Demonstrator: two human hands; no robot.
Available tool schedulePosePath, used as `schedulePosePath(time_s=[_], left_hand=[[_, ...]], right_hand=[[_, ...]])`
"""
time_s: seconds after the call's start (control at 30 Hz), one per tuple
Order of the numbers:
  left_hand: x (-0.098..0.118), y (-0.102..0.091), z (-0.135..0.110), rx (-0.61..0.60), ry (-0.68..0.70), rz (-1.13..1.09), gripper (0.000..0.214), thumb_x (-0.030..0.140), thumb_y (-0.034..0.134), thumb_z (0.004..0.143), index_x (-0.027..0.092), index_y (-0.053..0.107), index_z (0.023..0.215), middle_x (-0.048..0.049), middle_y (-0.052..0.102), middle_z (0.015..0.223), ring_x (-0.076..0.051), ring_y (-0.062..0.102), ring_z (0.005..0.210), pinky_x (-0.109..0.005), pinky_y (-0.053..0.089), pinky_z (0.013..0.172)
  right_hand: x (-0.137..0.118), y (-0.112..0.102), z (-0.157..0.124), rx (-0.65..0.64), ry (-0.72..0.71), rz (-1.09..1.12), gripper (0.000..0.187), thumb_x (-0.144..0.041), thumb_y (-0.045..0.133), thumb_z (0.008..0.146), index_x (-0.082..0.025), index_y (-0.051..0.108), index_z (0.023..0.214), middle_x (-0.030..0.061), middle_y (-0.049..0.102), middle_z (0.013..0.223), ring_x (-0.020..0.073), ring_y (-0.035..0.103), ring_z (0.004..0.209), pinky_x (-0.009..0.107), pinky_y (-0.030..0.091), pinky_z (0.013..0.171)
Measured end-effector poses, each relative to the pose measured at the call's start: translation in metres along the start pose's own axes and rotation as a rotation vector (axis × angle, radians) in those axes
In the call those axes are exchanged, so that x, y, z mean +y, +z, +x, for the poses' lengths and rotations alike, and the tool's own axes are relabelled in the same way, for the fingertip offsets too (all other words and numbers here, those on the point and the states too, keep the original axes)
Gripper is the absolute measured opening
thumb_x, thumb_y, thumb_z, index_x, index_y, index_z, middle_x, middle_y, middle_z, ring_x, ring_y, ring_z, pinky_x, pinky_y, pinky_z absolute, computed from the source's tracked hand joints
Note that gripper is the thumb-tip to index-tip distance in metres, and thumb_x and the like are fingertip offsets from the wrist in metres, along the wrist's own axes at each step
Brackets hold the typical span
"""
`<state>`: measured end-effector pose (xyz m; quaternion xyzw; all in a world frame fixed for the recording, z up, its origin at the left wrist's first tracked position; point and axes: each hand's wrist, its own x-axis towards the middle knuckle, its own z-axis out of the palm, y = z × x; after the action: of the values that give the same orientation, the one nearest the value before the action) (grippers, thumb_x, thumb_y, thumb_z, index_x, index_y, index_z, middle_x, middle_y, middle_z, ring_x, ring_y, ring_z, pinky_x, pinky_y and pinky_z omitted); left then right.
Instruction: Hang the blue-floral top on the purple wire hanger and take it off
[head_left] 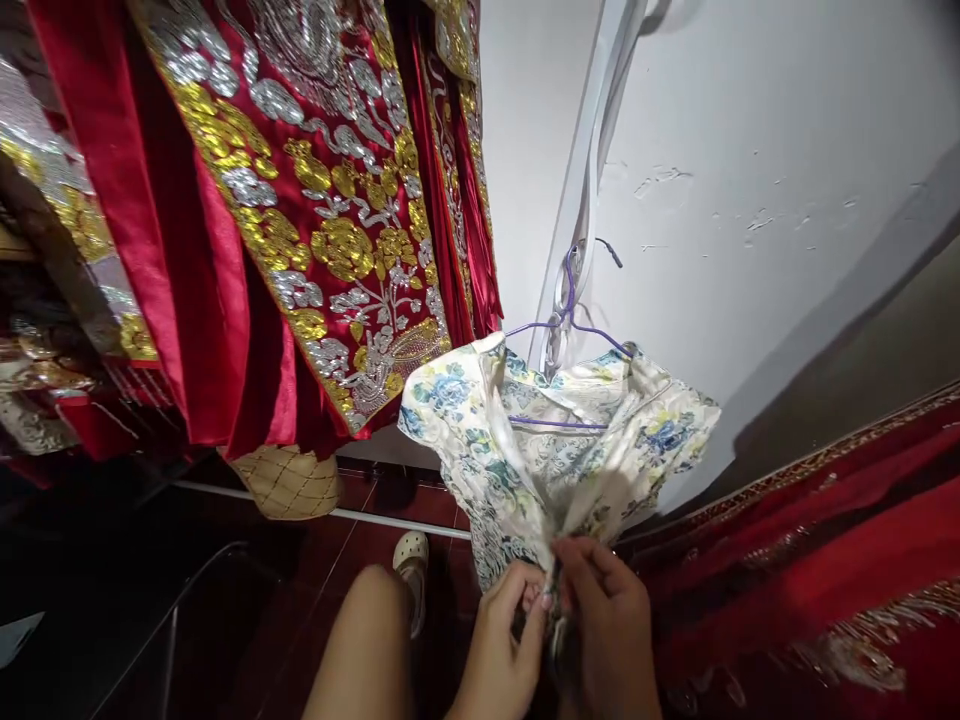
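A white floral dress or blouse (480, 455) with blue and green flowers hangs on a purple hanger (570, 300). Its neckline is open in a V at the front. Below the V, my left hand (514, 620) pinches the front edge of the cloth between thumb and fingers. Close beside it, my right hand (607, 600) is closed on the same gathered front of the garment. Whether buttons or ties lie under the fingers is hidden. The lower part of the garment is mostly covered by my hands and dark shadow.
Red costumes with gold and silver sequins (345, 250) hang at the left. White straps (592, 150) run down the pale wall (750, 150) to the hanger. Another red embroidered cloth (825, 570) is at the right. My knee and a cream clog (411, 550) are below, over dark red tiles.
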<state>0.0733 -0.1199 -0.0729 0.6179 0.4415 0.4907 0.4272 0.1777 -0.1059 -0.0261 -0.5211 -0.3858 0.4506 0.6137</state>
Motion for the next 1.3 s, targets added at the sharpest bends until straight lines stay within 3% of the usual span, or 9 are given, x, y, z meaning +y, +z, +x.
schedulePosePath(time_s=[0.1,0.33,0.5,0.7,0.8,0.97,1.03,1.13,1.3], left_hand=[[-0.006,0.002,0.002,0.029,0.011,0.023,0.023,0.034,0.048,0.098,0.019,0.053,0.082,-0.0039,0.056,0.080,-0.018,0.053,0.077,-0.025,0.041,0.072],[-0.023,0.018,0.015,-0.036,0.004,-0.049,0.028,0.037,0.047,0.098,0.019,0.043,0.076,-0.0008,0.047,0.074,-0.015,0.044,0.071,-0.026,0.034,0.066],[-0.033,0.018,0.015,-0.070,0.025,0.032,0.025,0.031,0.045,0.098,0.019,0.044,0.076,-0.0017,0.049,0.075,-0.016,0.047,0.074,-0.026,0.035,0.069],[-0.038,-0.005,0.017,-0.123,0.030,0.089,0.022,0.029,0.050,0.097,0.017,0.053,0.078,-0.0044,0.058,0.080,-0.018,0.054,0.079,-0.027,0.041,0.073],[-0.011,-0.022,0.035,-0.183,0.127,0.111,0.015,0.029,0.056,0.096,0.017,0.061,0.088,-0.0061,0.063,0.090,-0.019,0.059,0.089,-0.028,0.044,0.081],[0.077,-0.045,0.098,0.098,0.556,0.129,0.025,0.023,0.048,0.101,0.020,0.063,0.121,-0.0095,0.069,0.107,-0.019,0.064,0.099,-0.030,0.047,0.088],[0.110,-0.049,0.128,0.110,0.686,0.219,0.038,0.022,0.043,0.103,0.022,0.056,0.138,-0.0091,0.068,0.110,-0.019,0.064,0.097,-0.031,0.048,0.087],[0.141,-0.051,0.161,0.028,0.747,0.476,0.028,0.025,0.046,0.102,0.020,0.066,0.122,-0.0069,0.069,0.103,-0.020,0.060,0.096,-0.033,0.046,0.086],[0.145,-0.050,0.174,0.096,0.865,0.722,0.023,0.026,0.049,0.101,0.017,0.067,0.090,-0.0054,0.067,0.085,-0.021,0.055,0.087,-0.036,0.040,0.083]], right_hand=[[-0.031,0.016,0.032,0.076,-0.066,0.102,0.036,-0.049,0.080,0.072,-0.015,0.067,0.070,-0.0051,0.044,0.045,0.0090,0.037,0.042,0.023,0.030,0.042],[-0.114,0.030,0.098,0.004,-0.190,0.112,0.040,-0.044,0.089,0.059,-0.012,0.071,0.074,-0.0029,0.052,0.046,0.0059,0.037,0.038,0.020,0.026,0.037],[-0.126,0.029,0.102,0.019,-0.242,0.163,0.039,-0.044,0.087,0.062,-0.010,0.072,0.074,-0.0028,0.051,0.044,0.0047,0.034,0.038,0.019,0.021,0.036],[-0.130,0.032,0.106,-0.027,-0.298,0.168,0.037,-0.043,0.086,0.065,-0.010,0.073,0.076,-0.0020,0.051,0.042,0.0051,0.034,0.038,0.020,0.021,0.038],[-0.127,0.029,0.105,-0.049,-0.313,0.139,0.037,-0.045,0.083,0.070,-0.011,0.073,0.081,-0.0023,0.051,0.043,0.0059,0.035,0.040,0.019,0.022,0.039],[-0.122,0.023,0.091,-0.071,-0.342,0.011,0.030,-0.044,0.076,0.079,-0.015,0.070,0.079,-0.0038,0.050,0.045,0.0066,0.036,0.040,0.020,0.025,0.039],[-0.126,0.021,0.085,-0.098,-0.348,-0.064,0.030,-0.044,0.073,0.082,-0.015,0.068,0.076,-0.0039,0.050,0.046,0.0069,0.037,0.040,0.020,0.026,0.039],[-0.130,0.019,0.083,-0.091,-0.388,-0.094,0.029,-0.043,0.071,0.083,-0.016,0.066,0.073,-0.0045,0.048,0.047,0.0074,0.038,0.042,0.021,0.027,0.041],[-0.107,0.020,0.100,-0.069,-0.378,-0.091,0.026,-0.042,0.069,0.081,-0.017,0.063,0.074,-0.0049,0.050,0.049,0.0080,0.035,0.044,0.022,0.025,0.043]])
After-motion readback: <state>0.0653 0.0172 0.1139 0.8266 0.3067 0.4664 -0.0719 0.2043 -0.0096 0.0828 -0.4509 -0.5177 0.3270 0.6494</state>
